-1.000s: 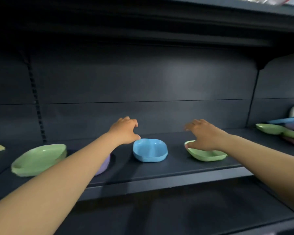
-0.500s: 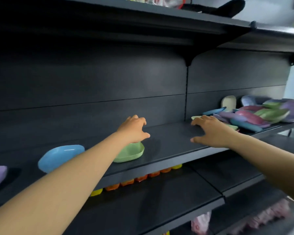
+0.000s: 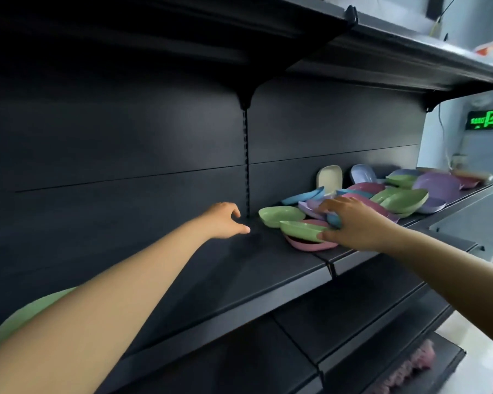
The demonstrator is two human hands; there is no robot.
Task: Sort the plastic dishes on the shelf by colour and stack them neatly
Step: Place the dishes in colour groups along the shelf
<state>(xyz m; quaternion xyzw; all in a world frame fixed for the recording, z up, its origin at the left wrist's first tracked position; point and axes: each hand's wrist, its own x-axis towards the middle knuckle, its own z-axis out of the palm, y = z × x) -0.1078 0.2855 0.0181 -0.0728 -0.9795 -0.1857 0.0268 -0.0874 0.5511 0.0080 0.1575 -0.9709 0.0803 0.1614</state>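
— Dark metal, all of it: the shelf runs from lower left to far right. What sits on it?

— Nothing inside any dish. On the right part lies a loose heap of plastic dishes, pink, purple, blue and green overlapping at odd tilts, with a cream dish leaning upright against the back panel.

— And nearer?

— At the heap's near end a green dish lies flat on the shelf. Just beside it a second green dish rests tilted on a pink dish.

— The hands?

— The right hand holds that tilted green dish, thumb at its near rim, fingers curled over into the heap. The left hand hovers above bare shelf, left of the dishes, fingers loosely curled, holding nothing.

— Anything smaller?

— A green dish edge at lower left, partly hidden by the left forearm.
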